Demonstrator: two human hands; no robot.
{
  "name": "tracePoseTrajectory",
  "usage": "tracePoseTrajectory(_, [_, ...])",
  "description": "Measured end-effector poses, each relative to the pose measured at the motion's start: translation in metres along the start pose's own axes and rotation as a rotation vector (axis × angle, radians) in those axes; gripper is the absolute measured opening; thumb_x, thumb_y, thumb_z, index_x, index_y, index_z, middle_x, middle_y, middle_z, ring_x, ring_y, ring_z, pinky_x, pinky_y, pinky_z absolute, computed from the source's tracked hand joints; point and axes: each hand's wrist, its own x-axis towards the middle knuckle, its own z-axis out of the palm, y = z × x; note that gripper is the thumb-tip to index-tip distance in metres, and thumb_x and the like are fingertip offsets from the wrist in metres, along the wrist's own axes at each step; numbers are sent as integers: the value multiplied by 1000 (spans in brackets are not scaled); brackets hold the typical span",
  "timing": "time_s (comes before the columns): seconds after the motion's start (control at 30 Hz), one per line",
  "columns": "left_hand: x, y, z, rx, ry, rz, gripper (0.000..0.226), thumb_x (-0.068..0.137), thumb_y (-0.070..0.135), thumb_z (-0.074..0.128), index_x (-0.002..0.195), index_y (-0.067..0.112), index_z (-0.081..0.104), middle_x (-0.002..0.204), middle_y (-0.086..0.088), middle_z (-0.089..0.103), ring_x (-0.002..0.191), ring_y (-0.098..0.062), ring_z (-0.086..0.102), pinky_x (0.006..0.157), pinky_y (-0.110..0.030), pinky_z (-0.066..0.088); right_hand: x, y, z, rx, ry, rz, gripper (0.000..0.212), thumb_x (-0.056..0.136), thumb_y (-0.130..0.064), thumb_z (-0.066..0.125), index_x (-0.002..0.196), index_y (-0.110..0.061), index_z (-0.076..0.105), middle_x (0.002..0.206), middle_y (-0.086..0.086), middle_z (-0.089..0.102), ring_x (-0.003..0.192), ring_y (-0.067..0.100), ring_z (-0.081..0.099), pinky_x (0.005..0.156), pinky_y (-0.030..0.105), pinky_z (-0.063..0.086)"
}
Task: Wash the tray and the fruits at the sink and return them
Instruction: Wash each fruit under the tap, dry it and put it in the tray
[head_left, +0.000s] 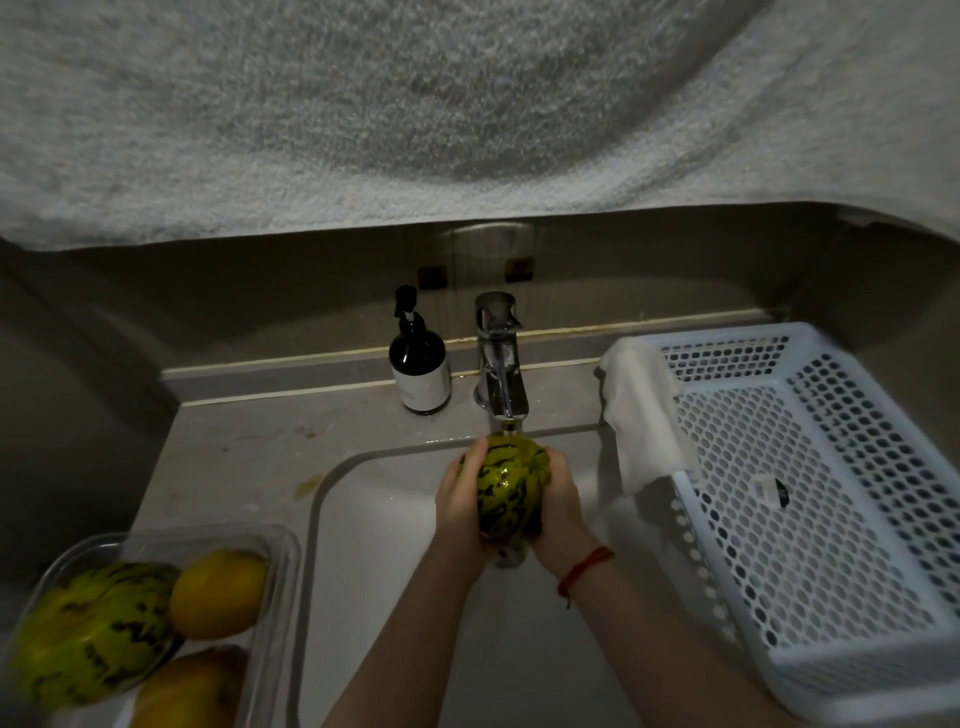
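Note:
A green-yellow striped melon (508, 483) is held over the white sink (374, 519), right under the spout of the chrome tap (500, 358). My left hand (460, 499) grips its left side and my right hand (558, 499) grips its right side. The melon's skin looks wet and shiny. At the bottom left a clear plastic tray (283, 551) holds another striped melon (93, 634), a yellow fruit (218, 592) and an orange-yellow fruit (182, 691).
A dark pump bottle (420, 364) stands on the counter left of the tap. A white perforated basket (810, 499) sits to the right of the sink, with a white cloth (641, 415) draped over its near-left corner. A rough wall rises behind.

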Motion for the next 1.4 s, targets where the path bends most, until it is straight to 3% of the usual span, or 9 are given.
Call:
tracePoseTrajectory(0.3, [19,13,6,124,314,-137,45,89,41,52,111,3,63,108,-19,63,101,-36,60,96,-48,47,-11,12,-21,-688,-186,-699,37,87,-33,55,123,-30,46,128,1,44,119,14,47,101,18,38])
tracePoseTrajectory(0.4, [23,11,5,398,363,6,39,97,31,39,116,5,60,110,-18,60,102,-33,57,96,-44,47,-10,12,-22,-691,-178,-639,69,64,-40,73,126,-25,49,121,0,52,111,14,53,94,27,47])
tracePoseTrajectory(0.6, [14,6,-5,290,26,138,24,95,31,51,101,14,66,106,-15,67,96,-26,66,83,-37,54,-8,5,-20,-403,-95,-342,16,87,-38,61,101,-30,63,104,5,67,96,23,65,74,39,56])
tracePoseTrajectory(0.73, [9,0,-5,127,1,58,39,88,43,56,108,11,67,109,-16,68,101,-30,66,92,-46,52,-6,6,-9,-201,-81,63,59,71,-65,53,96,-15,73,97,15,72,91,35,68,66,45,56])
tracePoseTrajectory(0.87, [10,4,2,-1,93,-195,55,88,52,47,109,5,66,104,-19,68,97,-34,64,85,-46,53,4,-2,-5,-387,10,-6,53,84,-61,51,101,-14,70,102,12,69,95,29,66,87,45,54])
tracePoseTrajectory(1.0, [11,25,6,4,22,-452,60,89,57,38,94,3,65,76,-20,70,81,-34,60,66,-38,48,-6,-8,-20,-572,-90,-189,33,85,-60,52,86,-31,68,91,-6,69,82,6,65,63,24,53])
tracePoseTrajectory(1.07, [11,36,4,89,-5,-517,57,90,52,39,105,1,62,92,-25,70,80,-34,57,72,-41,48,-12,-6,-29,-532,-254,-298,24,83,-49,62,103,-36,63,109,-5,66,99,7,64,76,25,56])
tracePoseTrajectory(1.23, [15,45,-4,185,-122,-637,45,85,39,48,111,3,53,108,-24,58,101,-40,53,93,-46,44,-18,-10,-40,-570,-477,-527,72,71,-30,71,135,-21,39,124,-6,55,109,2,58,86,21,51])
tracePoseTrajectory(1.4, [13,15,-3,94,-113,-308,51,93,54,39,110,12,62,99,-18,71,93,-29,65,72,-37,52,-10,-2,-18,-421,-126,-315,23,87,-33,63,109,-28,59,113,9,63,99,23,63,82,43,57])
